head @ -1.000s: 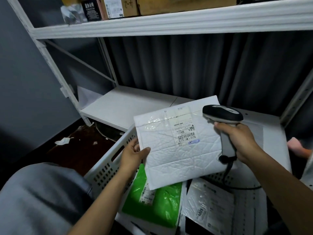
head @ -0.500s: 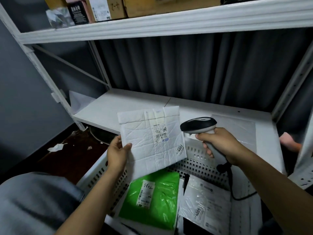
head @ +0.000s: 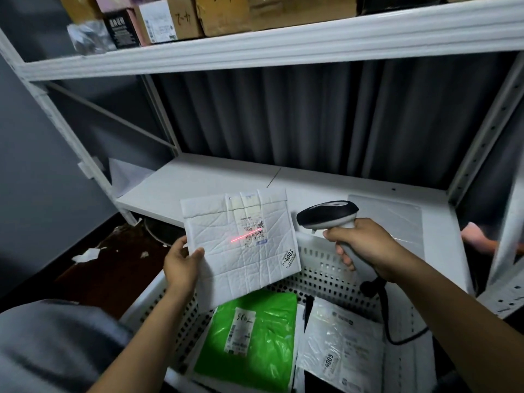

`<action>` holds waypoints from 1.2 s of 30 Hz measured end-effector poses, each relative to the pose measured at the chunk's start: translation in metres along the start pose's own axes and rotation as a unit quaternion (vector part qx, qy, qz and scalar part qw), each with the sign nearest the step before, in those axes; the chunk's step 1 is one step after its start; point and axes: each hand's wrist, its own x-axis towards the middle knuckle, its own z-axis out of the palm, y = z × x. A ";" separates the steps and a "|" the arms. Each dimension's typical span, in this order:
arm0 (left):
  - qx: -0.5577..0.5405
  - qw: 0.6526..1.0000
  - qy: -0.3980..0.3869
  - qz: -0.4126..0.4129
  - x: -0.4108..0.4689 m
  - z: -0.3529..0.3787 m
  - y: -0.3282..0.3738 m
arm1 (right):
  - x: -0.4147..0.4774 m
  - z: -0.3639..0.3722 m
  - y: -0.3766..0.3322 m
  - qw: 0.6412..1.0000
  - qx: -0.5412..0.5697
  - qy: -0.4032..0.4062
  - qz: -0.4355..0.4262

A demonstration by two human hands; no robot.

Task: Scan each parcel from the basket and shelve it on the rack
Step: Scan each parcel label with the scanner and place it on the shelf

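Head view: I count one padded parcel point(head: 243, 251) held up over the basket point(head: 326, 259), the left hand point(head: 181, 268) pinching its lower left corner. The right hand point(head: 365, 248) has its fingers point(head: 343, 256) curled round one scanner point(head: 329, 214); I see its red line point(head: 246, 235) across the label. Two more lie in the basket: a green parcel point(head: 249, 336) and, to its right, a white parcel point(head: 340, 347).

Open room above the lower shelf point(head: 204, 182); boxes point(head: 221, 15) crowd the upper shelf point(head: 283, 46).
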 end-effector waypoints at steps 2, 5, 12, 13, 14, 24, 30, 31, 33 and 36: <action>-0.002 1.000 -0.001 0.000 0.001 0.000 -0.001 | 0.000 0.000 0.000 1.000 0.002 0.007 0.005; -0.007 1.000 -0.003 -0.005 0.001 0.000 -0.001 | 0.000 0.001 -0.001 1.000 0.006 0.007 0.009; -0.015 1.000 -0.003 -0.013 -0.004 0.003 0.004 | 0.002 0.001 0.001 1.000 -0.004 0.007 0.010; -0.019 1.000 -0.004 -0.015 -0.005 0.003 0.005 | 0.003 0.001 0.001 1.000 -0.002 0.010 0.011; -0.025 1.000 -0.005 -0.016 -0.006 0.003 0.007 | 0.003 0.001 0.000 1.000 -0.001 0.011 0.012; -0.188 0.979 -0.076 -0.019 -0.029 0.063 0.066 | 0.009 -0.057 -0.016 0.989 -0.001 0.145 -0.014; -0.224 0.961 -0.123 -0.105 -0.041 0.170 0.089 | 0.016 -0.111 -0.010 0.964 -0.077 0.253 -0.002; -0.217 0.961 -0.125 -0.114 -0.045 0.190 0.090 | 0.016 -0.116 -0.008 0.960 -0.099 0.263 0.004; -0.206 0.961 -0.135 -0.126 -0.052 0.234 0.090 | 0.018 -0.129 -0.001 0.954 -0.109 0.278 0.012; -0.200 0.956 -0.139 -0.161 -0.064 0.297 0.082 | 0.022 -0.145 0.009 0.949 -0.121 0.291 0.024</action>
